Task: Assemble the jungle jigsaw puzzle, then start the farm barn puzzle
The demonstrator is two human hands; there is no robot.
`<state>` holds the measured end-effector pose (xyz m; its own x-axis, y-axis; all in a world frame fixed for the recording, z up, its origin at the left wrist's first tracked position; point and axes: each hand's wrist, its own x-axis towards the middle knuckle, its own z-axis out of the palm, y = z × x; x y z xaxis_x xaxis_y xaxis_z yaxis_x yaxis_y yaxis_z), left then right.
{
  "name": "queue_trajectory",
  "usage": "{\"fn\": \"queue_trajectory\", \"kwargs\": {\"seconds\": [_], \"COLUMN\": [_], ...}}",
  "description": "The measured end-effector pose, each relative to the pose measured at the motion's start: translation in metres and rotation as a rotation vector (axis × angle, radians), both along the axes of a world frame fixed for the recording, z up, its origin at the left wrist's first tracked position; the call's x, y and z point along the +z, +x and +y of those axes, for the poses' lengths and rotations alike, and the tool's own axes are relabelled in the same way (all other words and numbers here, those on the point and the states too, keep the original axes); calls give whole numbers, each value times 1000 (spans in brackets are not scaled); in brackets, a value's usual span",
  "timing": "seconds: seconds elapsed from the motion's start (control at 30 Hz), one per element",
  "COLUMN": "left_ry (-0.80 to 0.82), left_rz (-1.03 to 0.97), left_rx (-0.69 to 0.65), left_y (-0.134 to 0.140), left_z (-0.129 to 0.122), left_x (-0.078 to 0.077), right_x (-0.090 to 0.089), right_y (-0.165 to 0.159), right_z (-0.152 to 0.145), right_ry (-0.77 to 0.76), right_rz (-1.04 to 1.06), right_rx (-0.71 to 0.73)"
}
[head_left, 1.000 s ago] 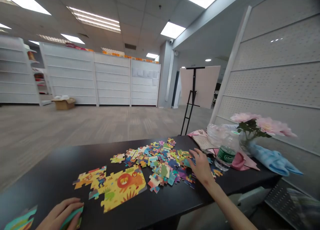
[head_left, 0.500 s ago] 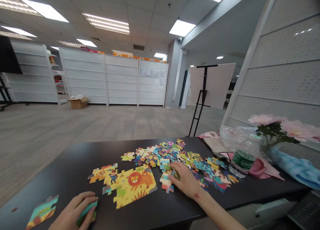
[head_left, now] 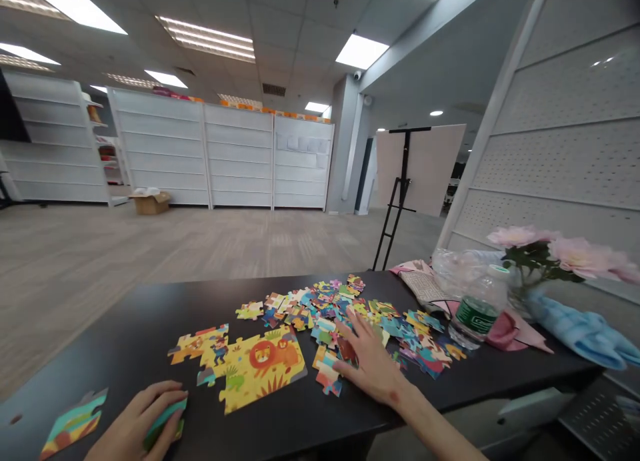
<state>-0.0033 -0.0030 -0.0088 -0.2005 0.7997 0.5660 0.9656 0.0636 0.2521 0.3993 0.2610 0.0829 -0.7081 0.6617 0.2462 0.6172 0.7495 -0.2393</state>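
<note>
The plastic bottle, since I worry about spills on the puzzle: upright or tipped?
Upright: the bottle stands on its base beside the puzzle pieces, cap uppermost.

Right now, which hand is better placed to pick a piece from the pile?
Likely the right hand: it is spread over the loose pile. The left hand holds a piece, and the joined lion section lies between it and the pile.

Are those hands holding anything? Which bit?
The left hand holds a puzzle piece by its far edge and near side. I can't tell whether the right hand grips one.
</note>
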Motion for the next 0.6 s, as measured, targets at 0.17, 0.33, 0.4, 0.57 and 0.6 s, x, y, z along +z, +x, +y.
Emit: {"fn": "queue_trajectory", "kwargs": {"seconds": [0.17, 0.33, 0.4, 0.57, 0.6], "left_ry": [-6, -4, 4, 15, 12], "left_rz": [3, -20, -21, -16, -19], "left_rx": [-11, 0, 0, -24, -25], "left_y": [2, 8, 9, 7, 7], "left_z": [0, -1, -1, 1, 1], "left_x": [7, 14, 14, 13, 13], "right_x": [-1, -8, -13, -6, 2], "right_y": [-10, -8, -6, -4, -3], "right_z": [-11, 1, 6, 19, 17], "right_ry": [-20, 94, 113, 175, 191], "right_rz": [-1, 197, 226, 322, 337], "right_rx": [85, -5, -44, -154, -165]}}
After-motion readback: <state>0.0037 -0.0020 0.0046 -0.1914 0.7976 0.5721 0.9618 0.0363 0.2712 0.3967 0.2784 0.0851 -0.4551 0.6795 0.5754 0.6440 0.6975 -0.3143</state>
